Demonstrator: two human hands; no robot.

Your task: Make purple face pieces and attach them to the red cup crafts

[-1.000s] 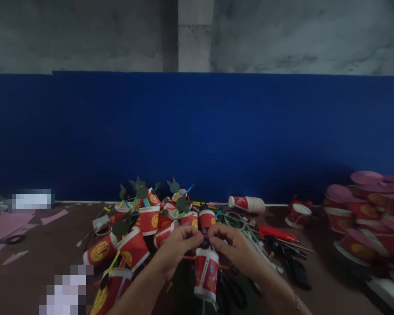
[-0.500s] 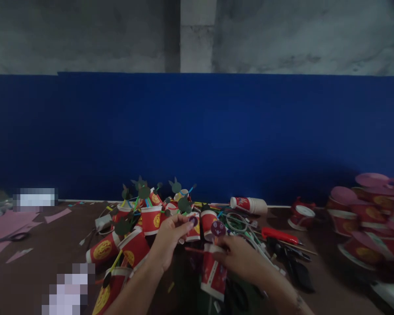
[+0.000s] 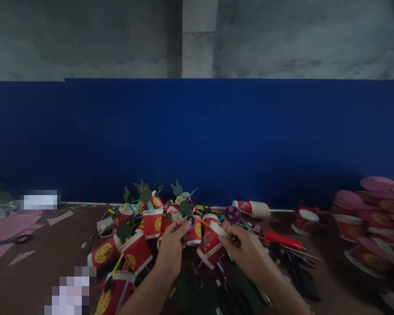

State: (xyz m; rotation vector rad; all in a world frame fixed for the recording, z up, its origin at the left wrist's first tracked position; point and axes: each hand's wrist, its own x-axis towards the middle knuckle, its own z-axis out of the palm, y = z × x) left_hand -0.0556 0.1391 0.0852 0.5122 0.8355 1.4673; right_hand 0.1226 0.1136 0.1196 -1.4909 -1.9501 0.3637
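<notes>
My right hand (image 3: 246, 247) grips a red paper cup (image 3: 210, 248) by its white rim, tilted over. Above that rim a round purple paper disc (image 3: 232, 215) with a drawn face stands on an orange straw. My left hand (image 3: 170, 249) is closed, thumb against fingers, on a small purple paper disc (image 3: 191, 220). An orange straw (image 3: 203, 222) runs from beside this small disc toward the cup; where its end joins is hard to make out. Behind my left hand stand red cups (image 3: 153, 223) with dark green paper rabbit-like heads (image 3: 145, 195) on straws.
Scissors (image 3: 231, 293) lie below the held cup. Stacked paper cups (image 3: 259, 209), a red-handled tool (image 3: 284, 240) and black tools are to the right. Cups with pink discs (image 3: 348, 199) crowd the far right. Pink paper (image 3: 11, 227) lies at left, before a blue panel (image 3: 197, 140).
The held cup has gone from nearly upright to tilted and has risen. The face disc has moved up and right with my right hand. My left hand still pinches the small disc.
</notes>
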